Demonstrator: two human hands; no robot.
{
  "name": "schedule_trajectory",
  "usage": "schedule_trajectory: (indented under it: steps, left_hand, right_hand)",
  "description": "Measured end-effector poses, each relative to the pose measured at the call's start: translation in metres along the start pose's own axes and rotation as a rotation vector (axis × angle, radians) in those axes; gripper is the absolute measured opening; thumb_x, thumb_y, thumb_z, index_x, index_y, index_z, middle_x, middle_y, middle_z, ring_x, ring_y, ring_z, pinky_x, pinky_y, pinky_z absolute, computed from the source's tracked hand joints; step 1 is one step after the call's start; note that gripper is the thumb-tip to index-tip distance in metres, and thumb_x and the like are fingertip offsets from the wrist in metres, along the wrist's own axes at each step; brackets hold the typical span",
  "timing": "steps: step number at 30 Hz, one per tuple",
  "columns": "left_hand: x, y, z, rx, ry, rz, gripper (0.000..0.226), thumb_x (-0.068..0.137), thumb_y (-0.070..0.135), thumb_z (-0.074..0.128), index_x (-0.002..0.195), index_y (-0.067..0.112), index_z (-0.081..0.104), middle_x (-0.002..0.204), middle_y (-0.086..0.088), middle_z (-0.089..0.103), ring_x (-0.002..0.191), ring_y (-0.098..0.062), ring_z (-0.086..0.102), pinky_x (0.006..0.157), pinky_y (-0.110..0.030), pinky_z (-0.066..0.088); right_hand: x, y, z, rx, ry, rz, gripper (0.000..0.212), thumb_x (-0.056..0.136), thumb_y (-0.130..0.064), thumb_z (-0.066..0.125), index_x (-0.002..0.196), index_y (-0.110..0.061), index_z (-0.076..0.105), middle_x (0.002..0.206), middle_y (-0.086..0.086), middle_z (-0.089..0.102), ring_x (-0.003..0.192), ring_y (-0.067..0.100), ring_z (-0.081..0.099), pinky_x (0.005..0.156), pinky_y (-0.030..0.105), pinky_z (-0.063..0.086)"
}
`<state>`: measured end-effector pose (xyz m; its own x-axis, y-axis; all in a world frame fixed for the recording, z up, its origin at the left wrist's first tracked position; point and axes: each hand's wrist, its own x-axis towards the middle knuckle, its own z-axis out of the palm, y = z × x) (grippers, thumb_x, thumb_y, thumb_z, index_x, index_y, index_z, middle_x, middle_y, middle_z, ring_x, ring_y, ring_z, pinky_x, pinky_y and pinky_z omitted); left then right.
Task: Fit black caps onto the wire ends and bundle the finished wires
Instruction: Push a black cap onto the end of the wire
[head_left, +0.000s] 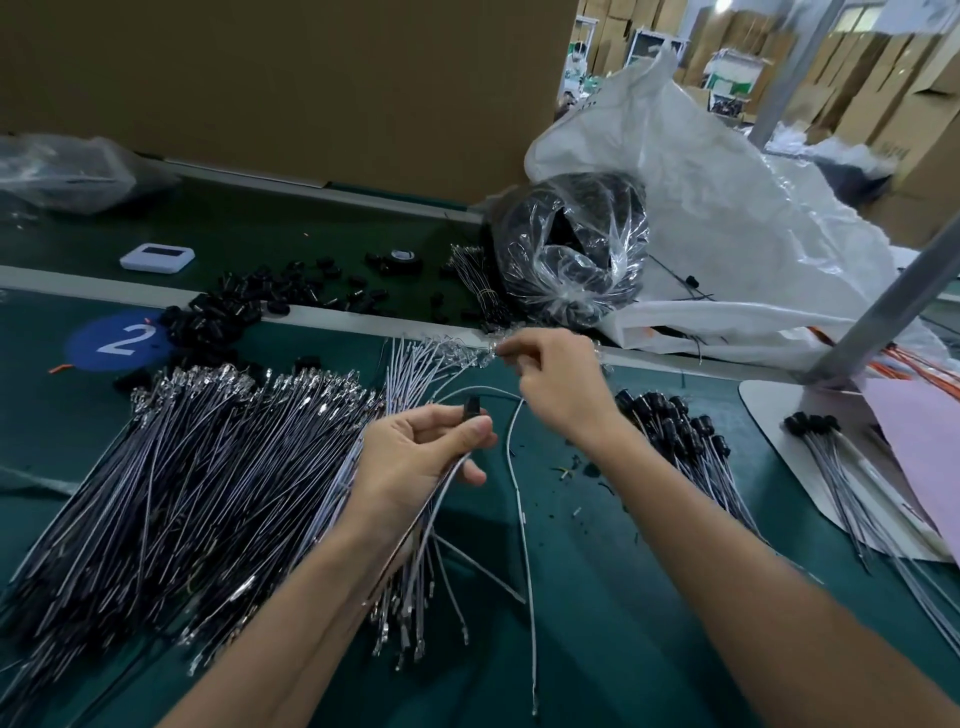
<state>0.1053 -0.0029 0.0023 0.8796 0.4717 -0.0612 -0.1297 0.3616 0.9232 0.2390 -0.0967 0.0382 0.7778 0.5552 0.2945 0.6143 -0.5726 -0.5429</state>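
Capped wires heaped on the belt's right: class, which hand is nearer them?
Right. The right hand, pinching a wire end, is just left of the capped wires; the left hand, holding a black cap, lies farther left.

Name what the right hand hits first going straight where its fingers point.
The shiny tips of the fanned white wires, right at the right hand's fingertips; it seems to pinch one.

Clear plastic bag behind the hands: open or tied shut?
Open: the clear plastic bag gapes at its mouth, dark contents showing uncovered inside.
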Motion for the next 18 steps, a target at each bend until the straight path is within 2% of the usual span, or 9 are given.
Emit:
schedule_trajectory:
  steps: [3,6,9,12,15,18]
  left_hand:
    - [-0.001,-0.002,-0.002,0.07,-0.011,0.016,0.018,0.058,0.016,0.077,0.074,0.008,0.073,0.07,-0.013,0.074,0.038,-0.014,0.059,0.046,-0.019,0.052]
    - [-0.002,-0.004,-0.002,0.138,-0.035,0.026,0.027,0.062,0.017,0.077,0.083,0.002,0.07,0.071,-0.012,0.074,0.039,-0.014,0.06,0.047,-0.02,0.052]
    - [0.0,-0.004,-0.002,0.139,-0.048,0.034,0.022,0.067,0.012,0.077,0.085,0.001,0.07,0.072,-0.012,0.074,0.04,-0.015,0.06,0.049,-0.02,0.053]
    - [-0.001,-0.004,-0.003,0.134,-0.068,0.039,0.036,0.062,0.02,0.078,0.089,-0.002,0.07,0.075,-0.012,0.075,0.043,-0.016,0.06,0.05,-0.02,0.052]
    - [-0.003,-0.004,-0.003,0.143,-0.079,0.052,0.037,0.06,0.02,0.078,0.089,-0.003,0.07,0.075,-0.012,0.075,0.045,-0.017,0.061,0.049,-0.021,0.052]
    - [-0.003,-0.005,-0.003,0.152,-0.071,0.054,0.04,0.059,0.018,0.079,0.089,-0.007,0.068,0.074,-0.014,0.074,0.043,-0.018,0.061,0.048,-0.022,0.052]
  right_hand:
    - [0.03,0.001,0.024,-0.203,-0.153,-0.011,0.042,0.088,0.007,0.05,0.123,-0.01,0.066,0.12,0.012,0.068,0.105,0.026,0.065,0.096,0.035,0.051]
    - [0.046,0.003,0.043,-0.299,-0.199,0.013,0.029,0.088,0.004,0.054,0.112,-0.003,0.069,0.11,0.02,0.067,0.103,0.037,0.062,0.089,0.046,0.053]
    - [0.051,0.007,0.048,-0.309,-0.137,0.032,0.023,0.084,0.008,0.053,0.101,0.001,0.066,0.102,0.02,0.064,0.097,0.039,0.06,0.079,0.045,0.053]
    - [0.054,0.014,0.048,-0.341,-0.112,0.091,0.026,0.088,0.0,0.056,0.112,-0.007,0.063,0.109,0.016,0.063,0.099,0.036,0.061,0.074,0.039,0.05]
    - [0.052,0.021,0.045,-0.352,-0.082,0.122,0.026,0.091,-0.007,0.057,0.116,-0.012,0.064,0.112,0.012,0.066,0.103,0.032,0.061,0.079,0.038,0.05]
    - [0.039,0.018,0.035,-0.2,0.126,0.048,0.023,0.091,-0.004,0.057,0.112,-0.015,0.059,0.102,0.005,0.068,0.094,0.026,0.063,0.074,0.037,0.049]
